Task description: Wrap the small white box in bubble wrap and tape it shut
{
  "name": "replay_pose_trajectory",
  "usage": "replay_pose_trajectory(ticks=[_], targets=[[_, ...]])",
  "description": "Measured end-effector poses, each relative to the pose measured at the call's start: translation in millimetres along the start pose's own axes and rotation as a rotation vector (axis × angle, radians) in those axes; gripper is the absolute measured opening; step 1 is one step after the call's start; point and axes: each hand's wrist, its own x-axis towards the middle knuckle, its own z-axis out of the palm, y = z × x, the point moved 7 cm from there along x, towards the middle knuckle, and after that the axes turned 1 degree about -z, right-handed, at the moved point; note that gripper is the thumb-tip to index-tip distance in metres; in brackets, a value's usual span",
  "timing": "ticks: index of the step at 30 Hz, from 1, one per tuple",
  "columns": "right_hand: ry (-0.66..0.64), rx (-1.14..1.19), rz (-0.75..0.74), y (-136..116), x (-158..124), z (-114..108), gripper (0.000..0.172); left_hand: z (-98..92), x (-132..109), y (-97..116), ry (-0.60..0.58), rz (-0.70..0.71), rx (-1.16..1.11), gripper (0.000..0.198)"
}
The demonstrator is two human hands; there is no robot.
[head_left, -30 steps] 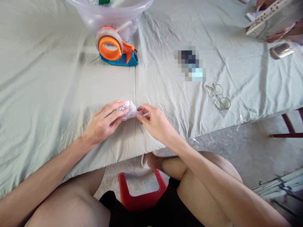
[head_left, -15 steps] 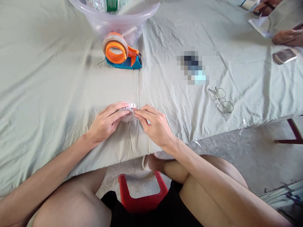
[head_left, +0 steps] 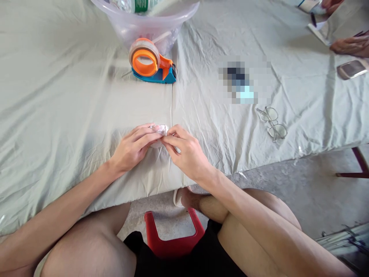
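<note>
A small crinkled clear plastic packet [head_left: 160, 129] lies on the cloth-covered table near its front edge, with something pale and pinkish inside. My left hand [head_left: 133, 148] is curled over its left side, fingers pressed together on the plastic. From the right, my right hand [head_left: 186, 152] pinches the packet's right end between thumb and fingertips. The fingertips of both hands nearly meet and hide part of the packet. Beyond the hands stands a tape dispenser [head_left: 152, 63] with an orange hub and blue base.
A translucent plastic basin [head_left: 147, 23] holding bottles stands behind the dispenser. Eyeglasses [head_left: 272, 125] and a blurred-out object [head_left: 240, 82] lie to the right. Farther right are a phone [head_left: 352, 69] and another person's hand [head_left: 350, 47]. A red stool [head_left: 174, 246] is below.
My fingers have shifted slightly on the packet, and more of its upper part shows. The whole view has moved a little. At the far right, a dark pen-like item now shows by the paper.
</note>
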Motion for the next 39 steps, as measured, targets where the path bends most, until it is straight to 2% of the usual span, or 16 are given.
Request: replay_pose_trajectory(ticks=[2,5,8,13,15,17,19,21,22,24,27,29,33,39], targets=[[0.006,0.051,0.004,-0.4,1.1,-0.8,0.032,-1.1,-1.3,0.1,0.022,0.014,0.013,0.028],[0.016,0.098,0.013,3.2,2.0,-2.4,0.029,-1.2,-1.3,0.8,-0.014,0.016,0.035,0.03],[0.03,0.02,-0.052,-1.7,-0.9,-9.2,0.032,-3.0,-0.3,3.3,-0.062,0.023,0.067,0.034],[0.106,-0.176,-0.255,-52.0,-26.2,-35.3,0.038,-6.1,1.5,6.7,-0.118,0.035,0.121,0.029],[0.106,-0.214,-0.304,-73.6,-47.3,-40.9,0.036,-6.3,2.3,7.9,-0.139,0.057,0.138,0.026],[0.087,-0.266,-0.324,-82.7,-75.3,-41.8,0.032,-7.2,3.3,7.8,-0.14,0.081,0.146,0.026],[0.133,-0.333,-0.313,-74.3,-108.9,-46.1,0.027,-8.0,3.9,6.0,-0.136,0.095,0.142,0.025],[0.293,-0.452,-0.222,-48.3,-145.5,-60.2,0.026,-7.9,3.9,1.5,-0.14,0.079,0.134,0.025],[0.372,-0.54,-0.137,-30.4,-163.7,-68.6,0.029,-7.3,3.6,-1.5,-0.148,0.059,0.129,0.026],[0.471,-0.697,-0.01,3.3,-196.4,-82.2,0.046,-6.0,2.2,-7.5,-0.162,0.013,0.114,0.029],[0.449,-0.838,0.07,40.4,-223.7,-87.7,0.069,-5.3,0.5,-11.3,-0.156,-0.016,0.069,0.029],[0.414,-0.879,0.094,55.1,-228.2,-85.7,0.07,-6.0,1.1,-11.0,-0.136,-0.012,0.037,0.026],[0.38,-0.916,0.123,69.1,-221.6,-81.2,0.051,-8.0,5.7,-7.1,-0.089,0.039,0.037,0.024],[0.402,-0.946,0.027,69.0,-223.1,-89.1,0.011,-7.9,6.7,-8.3,-0.072,0.061,0.088,0.025]])
